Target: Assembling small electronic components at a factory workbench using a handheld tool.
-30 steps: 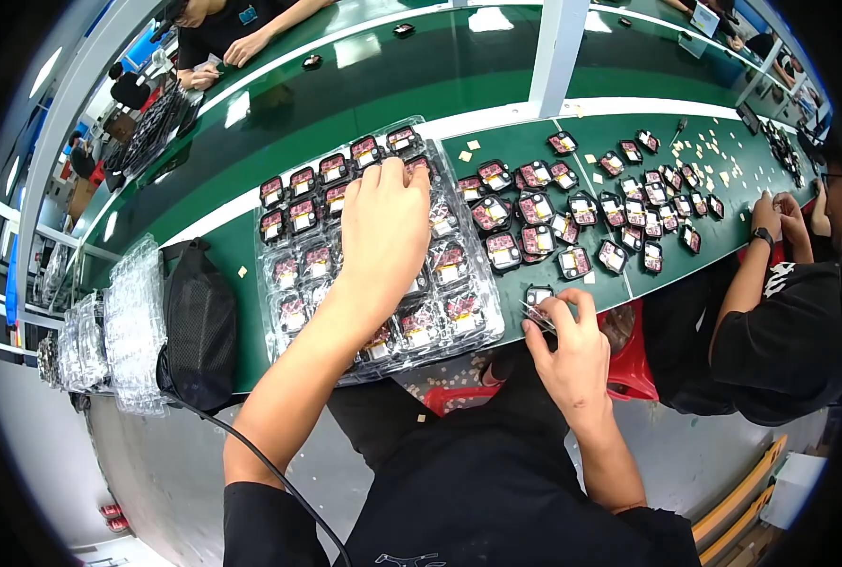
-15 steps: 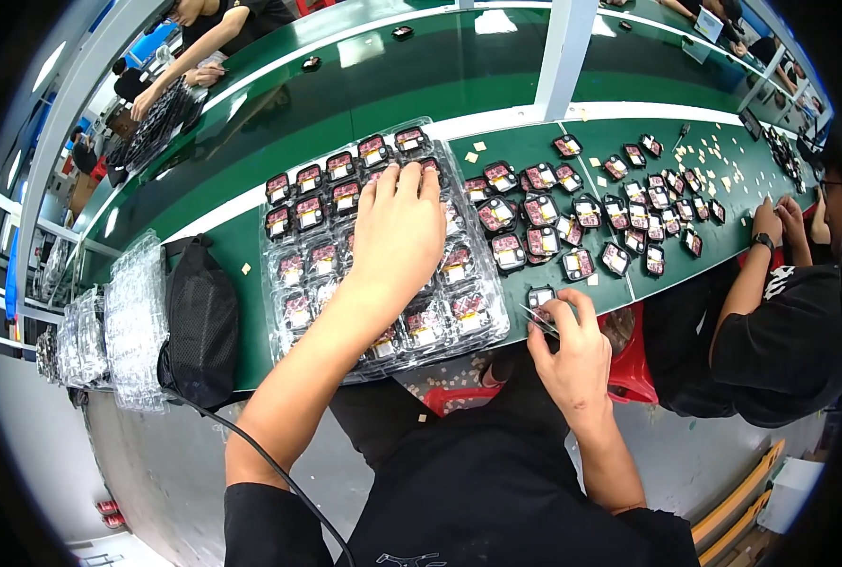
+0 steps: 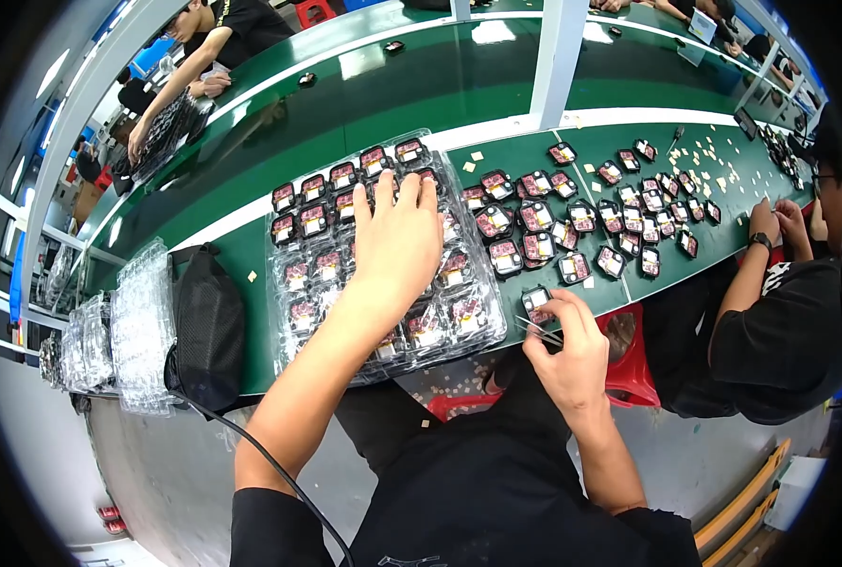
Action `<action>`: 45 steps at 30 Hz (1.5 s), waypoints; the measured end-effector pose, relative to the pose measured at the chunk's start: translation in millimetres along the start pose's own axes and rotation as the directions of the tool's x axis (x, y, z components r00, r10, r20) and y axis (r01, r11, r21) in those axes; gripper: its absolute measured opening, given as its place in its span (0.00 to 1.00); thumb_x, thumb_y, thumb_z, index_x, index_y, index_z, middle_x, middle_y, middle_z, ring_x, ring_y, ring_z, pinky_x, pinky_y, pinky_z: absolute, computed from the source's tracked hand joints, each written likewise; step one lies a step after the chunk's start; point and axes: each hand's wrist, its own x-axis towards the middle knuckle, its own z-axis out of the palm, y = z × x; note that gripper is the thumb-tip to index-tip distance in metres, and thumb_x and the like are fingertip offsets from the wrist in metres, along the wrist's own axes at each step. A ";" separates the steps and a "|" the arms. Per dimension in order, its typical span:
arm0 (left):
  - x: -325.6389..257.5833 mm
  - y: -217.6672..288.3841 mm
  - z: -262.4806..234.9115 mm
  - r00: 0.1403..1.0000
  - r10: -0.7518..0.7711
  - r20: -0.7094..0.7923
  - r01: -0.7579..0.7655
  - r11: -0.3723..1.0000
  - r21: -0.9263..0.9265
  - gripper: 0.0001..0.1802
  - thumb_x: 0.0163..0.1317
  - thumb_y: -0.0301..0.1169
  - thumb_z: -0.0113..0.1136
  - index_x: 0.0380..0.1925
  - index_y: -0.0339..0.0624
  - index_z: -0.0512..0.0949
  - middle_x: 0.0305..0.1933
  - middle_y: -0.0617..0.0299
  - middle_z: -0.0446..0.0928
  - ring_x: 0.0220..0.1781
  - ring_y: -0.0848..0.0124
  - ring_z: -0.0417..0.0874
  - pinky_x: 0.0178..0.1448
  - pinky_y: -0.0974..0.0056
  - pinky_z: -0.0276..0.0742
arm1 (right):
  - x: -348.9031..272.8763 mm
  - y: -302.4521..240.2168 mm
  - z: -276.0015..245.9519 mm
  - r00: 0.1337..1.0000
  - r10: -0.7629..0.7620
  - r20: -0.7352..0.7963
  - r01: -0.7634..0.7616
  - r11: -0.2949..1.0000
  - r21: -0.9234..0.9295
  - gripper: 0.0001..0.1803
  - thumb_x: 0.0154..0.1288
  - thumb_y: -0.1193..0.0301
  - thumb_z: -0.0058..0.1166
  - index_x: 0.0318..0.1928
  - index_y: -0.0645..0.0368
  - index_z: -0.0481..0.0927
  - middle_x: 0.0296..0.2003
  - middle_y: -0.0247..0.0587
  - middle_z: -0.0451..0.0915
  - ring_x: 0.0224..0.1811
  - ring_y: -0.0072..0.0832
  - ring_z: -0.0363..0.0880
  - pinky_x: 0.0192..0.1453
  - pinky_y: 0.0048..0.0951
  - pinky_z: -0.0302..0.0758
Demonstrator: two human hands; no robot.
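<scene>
My left hand lies over a clear plastic tray, fingers spread, fingertips touching the second row near its far right. The tray holds rows of small black-cased modules with reddish faces and pale labels; some sit under my hand and forearm, hidden. In my right hand, at the front edge of the table, a pair of metal tweezers is pinched between thumb and fingers. Its tips point left, just below a single black module lying right of the tray, close to my index finger.
Many loose modules lie on the green table to the right. Pale paper squares are scattered beyond them. At left stand stacked clear trays and a black bag. A co-worker sits at right; another person works across the table.
My left fingers have spread wider over the tray. The tweezers have dropped slightly toward me, and more of the single module shows. The whole view has shifted a little.
</scene>
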 end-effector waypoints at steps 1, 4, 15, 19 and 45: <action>0.1 1.7 -1.5 1.000 -0.011 0.010 0.011 1.000 0.002 0.28 0.76 0.38 0.55 0.71 0.37 0.72 0.73 0.50 0.71 0.80 0.44 0.65 0.82 0.33 0.56 | 1.4 -3.3 -3.3 1.000 0.001 -0.003 -0.001 1.000 -0.002 0.18 0.55 0.74 0.70 0.47 0.59 0.82 0.54 0.46 0.84 0.29 0.42 0.86 0.31 0.39 0.81; -3.2 2.4 -9.6 0.997 -0.031 -0.065 0.030 0.999 -0.015 0.27 0.75 0.36 0.56 0.70 0.36 0.72 0.73 0.50 0.72 0.80 0.44 0.63 0.82 0.34 0.54 | 5.9 -18.5 -16.0 0.992 0.123 -0.004 -0.117 0.956 0.269 0.21 0.50 0.81 0.72 0.46 0.61 0.81 0.58 0.49 0.85 0.19 0.16 0.64 0.23 0.23 0.65; -114.5 56.7 -55.5 0.972 0.133 0.192 0.234 -0.539 -0.809 0.45 0.70 0.43 0.72 0.75 0.26 0.63 0.74 0.45 0.69 0.71 0.59 0.77 0.70 0.57 0.77 | 14.9 -39.3 -40.8 0.970 -0.242 -0.017 0.196 0.742 0.641 0.27 0.61 0.72 0.77 0.50 0.61 0.70 0.58 0.66 0.83 0.20 0.05 0.66 0.23 0.13 0.65; -131.0 56.9 -45.3 0.966 0.134 0.223 0.255 -0.647 -0.718 0.47 0.67 0.42 0.75 0.76 0.25 0.62 0.73 0.43 0.71 0.71 0.57 0.78 0.70 0.56 0.78 | 21.8 -38.2 -43.1 0.926 -0.372 0.056 0.236 0.689 0.685 0.26 0.61 0.72 0.77 0.49 0.61 0.69 0.55 0.72 0.83 0.23 0.23 0.85 0.29 0.22 0.83; -147.2 60.8 -29.1 0.994 -0.111 -0.016 -0.070 -0.504 -0.861 0.34 0.56 0.17 0.79 0.64 0.30 0.76 0.69 0.45 0.68 0.66 0.59 0.81 0.69 0.57 0.82 | 18.8 -57.2 -56.8 0.898 -0.436 0.056 0.430 0.898 0.093 0.14 0.56 0.72 0.75 0.43 0.61 0.88 0.35 0.35 0.81 0.22 0.23 0.76 0.23 0.25 0.70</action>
